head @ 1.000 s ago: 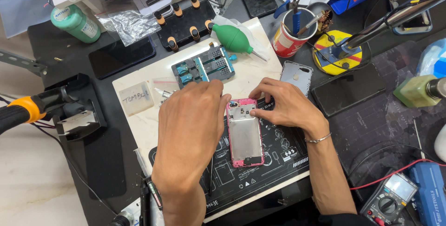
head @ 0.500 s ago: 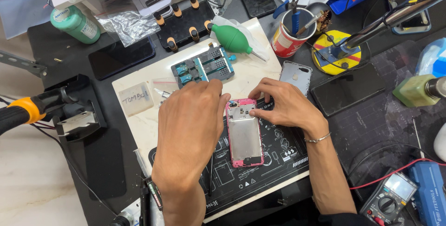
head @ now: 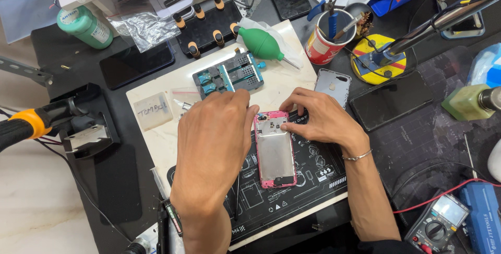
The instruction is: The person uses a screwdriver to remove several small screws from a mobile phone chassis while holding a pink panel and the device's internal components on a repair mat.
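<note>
Both hands meet at the upper end of the opened pink phone, which lies flat on the dark printed work mat in the middle of the bench, with its metal inner plate facing up. Its long axis runs from the person's body away toward the top of the bench, only a little tilted. The left hand lies palm down just to the left of the phone, with its fingers curled loosely; the fingertips reach the top left corner of the pink frame, and I cannot tell if they pinch a small part or tool, because the back of the hand hides them. The right hand comes from the right side, also half closed, and its thumb and first finger press on the upper right part of the metal plate, near the camera area. So the phone lies between the two hands, and both are about equally near to its top edge. Beyond the fingers are a blue board holder, a green air blower and a grey back cover, all apart from the hands.
</note>
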